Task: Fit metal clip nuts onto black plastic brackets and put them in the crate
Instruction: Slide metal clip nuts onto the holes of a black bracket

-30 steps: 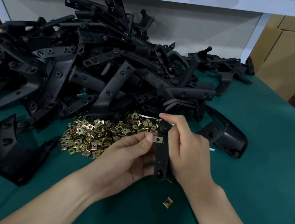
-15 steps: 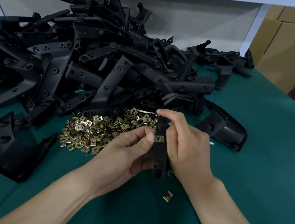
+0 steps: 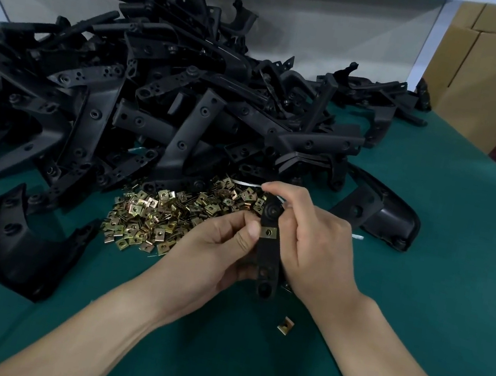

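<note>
I hold one black plastic bracket [image 3: 268,259] upright between both hands above the green table. A brass clip nut [image 3: 268,232] sits on the bracket's middle. My left hand [image 3: 216,248] grips the bracket from the left, its thumb beside the clip nut. My right hand [image 3: 313,242] grips it from the right, fingers curled over the top end. A heap of loose clip nuts [image 3: 169,213] lies just beyond my left hand. One stray clip nut [image 3: 285,325] lies on the table below the bracket. No crate is in view.
A big pile of black brackets [image 3: 161,106] fills the back and left of the green table [image 3: 419,301]. A curved black part [image 3: 27,248] lies at the left front, another [image 3: 390,216] right of my hands. Cardboard boxes [image 3: 492,75] stand at the far right.
The clip nut has slid further onto the middle of the bracket under my left thumb. Both hands keep their hold; the view shifted slightly.
</note>
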Demonstrator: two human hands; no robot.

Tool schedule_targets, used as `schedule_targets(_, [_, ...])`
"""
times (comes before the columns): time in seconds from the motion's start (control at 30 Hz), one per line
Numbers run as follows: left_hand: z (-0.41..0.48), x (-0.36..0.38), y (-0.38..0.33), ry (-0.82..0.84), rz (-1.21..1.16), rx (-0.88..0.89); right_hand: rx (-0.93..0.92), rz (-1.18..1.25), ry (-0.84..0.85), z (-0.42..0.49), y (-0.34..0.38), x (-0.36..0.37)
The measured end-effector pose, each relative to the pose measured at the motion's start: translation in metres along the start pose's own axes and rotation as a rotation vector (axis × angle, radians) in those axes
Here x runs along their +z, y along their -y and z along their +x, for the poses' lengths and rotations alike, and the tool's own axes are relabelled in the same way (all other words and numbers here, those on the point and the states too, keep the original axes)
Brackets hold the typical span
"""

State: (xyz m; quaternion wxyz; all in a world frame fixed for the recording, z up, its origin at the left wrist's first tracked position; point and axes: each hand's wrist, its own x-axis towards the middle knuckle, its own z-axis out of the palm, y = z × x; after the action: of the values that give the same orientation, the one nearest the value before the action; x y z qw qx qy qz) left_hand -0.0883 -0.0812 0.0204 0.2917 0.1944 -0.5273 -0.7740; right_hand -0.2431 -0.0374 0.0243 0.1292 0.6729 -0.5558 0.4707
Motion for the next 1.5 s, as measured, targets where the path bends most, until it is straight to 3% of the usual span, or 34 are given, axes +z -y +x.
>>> schedule_targets(0.43, [0.001, 0.002, -0.013, -0.019, 0.009, -0.004, 0.109, 0.028, -0.033, 0.001, -0.004, 0.004])
schedule_targets(0.6, [0.0, 0.002, -0.011, 0.0, 0.159, 0.023, 0.354, 0.344, -0.088, 0.001, -0.008, 0.011])
schedule_targets(0.83, [0.001, -0.001, -0.008, 0.029, 0.216, -0.015, 0.517, 0.39, 0.074, 0.003, -0.007, 0.014])
schedule_targets(1.0, [0.002, 0.0, -0.006, 0.023, 0.136, -0.074, 0.468, 0.345, 0.057, 0.002, -0.005, 0.016])
schedule_targets(1.13, [0.005, 0.006, -0.003, -0.075, 0.126, -0.062, 0.489, 0.357, 0.038, 0.002, -0.007, 0.015])
schedule_targets(1.23, [0.006, 0.002, -0.007, -0.203, 0.469, 0.087, 0.448, 0.305, 0.008, 0.004, -0.01, 0.011])
schedule_targets(1.37, [0.004, -0.032, -0.014, -0.535, 1.358, 0.363, 0.384, 0.166, -0.007, 0.005, -0.018, 0.005])
schedule_targets(1.5, [0.003, -0.046, -0.01, -0.47, 1.66, 0.273, 0.403, 0.135, -0.017, 0.004, -0.025, 0.006])
